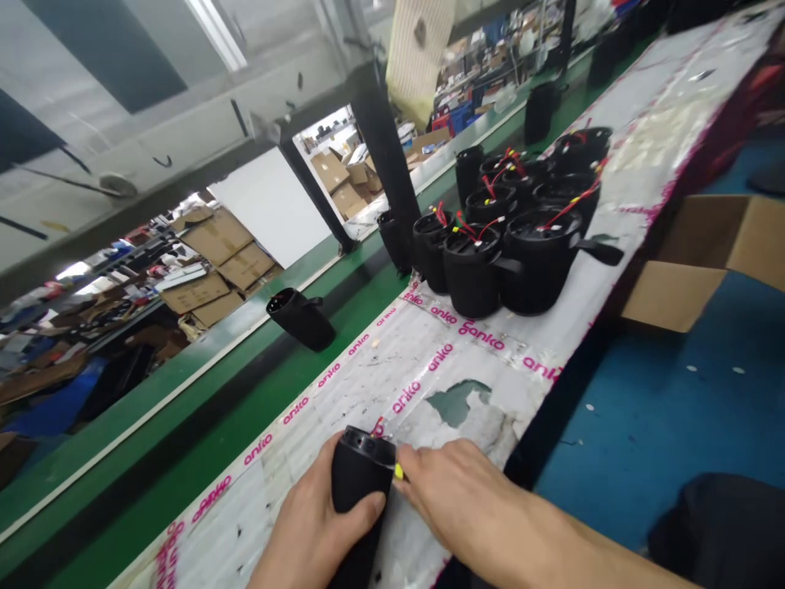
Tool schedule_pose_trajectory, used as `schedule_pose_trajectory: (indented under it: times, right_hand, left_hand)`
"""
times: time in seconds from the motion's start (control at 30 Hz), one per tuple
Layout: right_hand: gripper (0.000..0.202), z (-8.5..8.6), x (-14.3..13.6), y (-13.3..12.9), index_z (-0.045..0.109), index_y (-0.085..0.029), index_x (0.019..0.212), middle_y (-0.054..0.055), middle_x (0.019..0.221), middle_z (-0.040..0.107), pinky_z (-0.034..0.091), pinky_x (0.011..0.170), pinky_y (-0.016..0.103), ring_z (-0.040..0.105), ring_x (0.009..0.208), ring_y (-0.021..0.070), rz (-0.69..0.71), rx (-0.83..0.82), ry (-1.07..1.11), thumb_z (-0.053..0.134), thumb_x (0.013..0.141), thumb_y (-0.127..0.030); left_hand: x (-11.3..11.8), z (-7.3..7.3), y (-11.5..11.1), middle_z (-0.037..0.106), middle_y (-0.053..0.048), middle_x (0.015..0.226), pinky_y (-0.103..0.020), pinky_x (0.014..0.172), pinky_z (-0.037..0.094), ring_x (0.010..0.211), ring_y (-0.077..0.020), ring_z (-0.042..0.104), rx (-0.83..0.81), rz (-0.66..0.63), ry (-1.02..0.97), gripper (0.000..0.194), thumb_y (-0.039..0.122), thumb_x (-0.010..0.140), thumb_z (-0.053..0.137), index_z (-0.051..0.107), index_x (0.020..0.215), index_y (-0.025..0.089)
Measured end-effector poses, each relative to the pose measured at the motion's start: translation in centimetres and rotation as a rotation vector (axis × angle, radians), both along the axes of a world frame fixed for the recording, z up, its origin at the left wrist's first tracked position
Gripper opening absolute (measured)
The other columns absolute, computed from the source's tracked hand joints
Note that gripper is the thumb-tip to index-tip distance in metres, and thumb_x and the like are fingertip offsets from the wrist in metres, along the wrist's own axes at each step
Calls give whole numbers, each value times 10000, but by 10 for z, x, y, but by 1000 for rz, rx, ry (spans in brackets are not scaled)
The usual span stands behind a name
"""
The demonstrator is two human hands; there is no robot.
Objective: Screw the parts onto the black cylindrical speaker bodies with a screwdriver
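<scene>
white bench, left hand around housing, right hand at yellow piece

Tabletop under white sheeting with pink lettering, torn just beyond the right hand.
Farther beyond that hand, black mug-like housings stand upright, clustered close together on the sheeting.

Left hand curled in a grip, right hand held near, its fingers pinched together, right forearm bared.
</scene>
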State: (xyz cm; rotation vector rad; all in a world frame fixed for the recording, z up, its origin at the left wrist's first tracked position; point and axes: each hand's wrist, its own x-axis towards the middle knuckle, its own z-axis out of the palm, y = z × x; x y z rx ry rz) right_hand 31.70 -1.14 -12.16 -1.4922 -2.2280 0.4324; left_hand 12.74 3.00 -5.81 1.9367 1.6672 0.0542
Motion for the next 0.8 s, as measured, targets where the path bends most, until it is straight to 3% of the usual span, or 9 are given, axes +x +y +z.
schedule_pose_trajectory:
  times: [0.17, 0.23, 0.33, 0.47, 0.57, 0.7, 0.8]
  right_hand:
    - [269, 0, 23, -10, 522, -218, 1056, -13, 723, 649, 403, 580, 280, 651, 638, 180, -191, -27, 565, 299, 1061, -367]
    - [313, 0, 31, -10, 513, -227, 1029, -27, 674, 610, 390, 570, 280, 619, 613, 177, -254, -66, 646, 292, 1055, -448]
    - [316, -7, 35, -6, 491, -235, 908, -43, 615, 573, 378, 548, 281, 585, 553, 169, -226, -199, 658, 326, 1038, -471]
    - [393, -23, 34, 1, 443, -239, 814, -49, 640, 594, 403, 507, 264, 560, 479, 135, -267, -405, 897, 323, 1020, -552]
    - [452, -31, 34, 0, 467, -235, 771, -47, 636, 583, 417, 531, 267, 558, 501, 133, -288, -435, 940, 344, 997, -607]
    - [493, -35, 32, -5, 498, -238, 717, -56, 536, 508, 401, 572, 273, 540, 531, 144, -294, -414, 883, 362, 982, -630]
    - [514, -37, 30, -8, 503, -241, 690, -47, 519, 502, 396, 584, 277, 533, 535, 150, -314, -399, 863, 360, 975, -645]
  left_hand:
    - [-8, 1, 1, 562, -126, 1424, -465, 1123, 381, 1312, -334, 520, 5, 14, -95, 754, 515, 783, 646, 428, 1431, 197]
    - [-7, 2, 1, 549, -142, 1436, -488, 1131, 368, 1325, -353, 505, 25, 19, -103, 782, 516, 769, 662, 431, 1438, 183]
    - [-4, 2, -1, 560, -145, 1422, -496, 1127, 372, 1314, -352, 514, 17, 35, -97, 775, 499, 764, 666, 437, 1432, 178]
    - [-9, 4, -7, 553, -126, 1425, -492, 1142, 357, 1320, -333, 506, 60, 94, -103, 777, 513, 747, 682, 438, 1414, 198]
    - [-30, 11, -12, 566, -130, 1388, -515, 1112, 395, 1260, -335, 553, 288, 346, -171, 856, 541, 710, 717, 388, 1428, 211]
    - [-74, 14, -13, 524, -115, 1399, -491, 1103, 420, 1242, -317, 563, 879, 764, -254, 965, 546, 644, 792, 340, 1444, 253]
    - [-99, 4, -10, 514, -159, 1383, -528, 1090, 426, 1240, -351, 555, 1016, 942, -256, 988, 563, 635, 801, 346, 1432, 199]
